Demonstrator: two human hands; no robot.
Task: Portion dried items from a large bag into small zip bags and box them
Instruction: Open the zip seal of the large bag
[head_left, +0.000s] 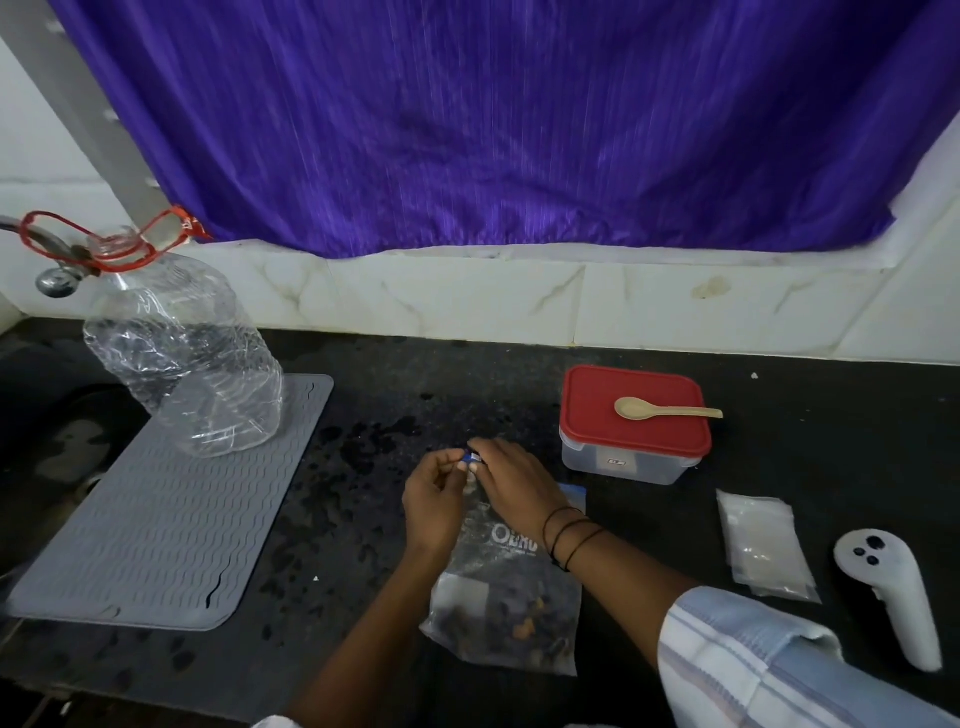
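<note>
A large clear zip bag (506, 608) with dark dried items at its near end lies on the black counter in front of me. My left hand (435, 501) and my right hand (511, 480) meet at the bag's far top edge, both pinching its blue zip slider. A clear box with a red lid (635, 423) stands behind and to the right, with a beige spoon (667, 409) lying on the lid. A stack of small empty zip bags (766, 545) lies flat to the right of the large bag.
A grey ribbed mat (156, 519) covers the left of the counter, with a big clear plastic bottle (187, 353) standing on its far end under a tap. A white handheld controller (893, 592) lies at the far right. Tiled wall and a purple curtain run behind.
</note>
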